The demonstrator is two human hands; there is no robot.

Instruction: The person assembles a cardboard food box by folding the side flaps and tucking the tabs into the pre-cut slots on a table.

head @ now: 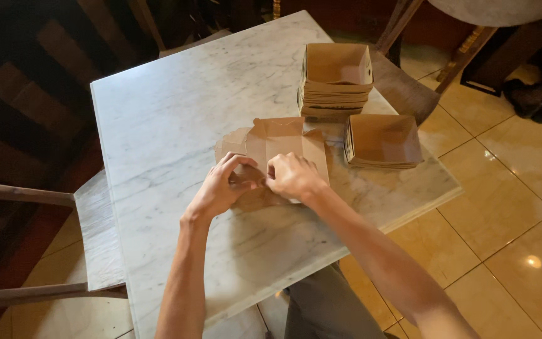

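Marble counter [177, 113], white with grey veins, tilted in view; two forearms enter from 6 o'clock. Left hand [221, 188] and right hand [293, 177] meet at counter centre, both curled narrow, fingertips pinching the near edge of a flat brown cardboard box blank [280, 141]. The blank lies part unfolded, flaps spread toward 12 o'clock, its near flap bent up between the two hands; thumbs sit close together, probably so the crease forms evenly. Just beyond, at about 2 o'clock from the hands, a low stack of nested trays [384, 141] in the same brown card sits near the counter edge. Farther, at 1 o'clock, a taller stack of folded boxes [335, 78], top one open upward. Both stacks within arm's reach, apart from the blank. Wooden chair [95, 232] at 9 o'clock; tan floor tiles [509, 207] at 3 o'clock.
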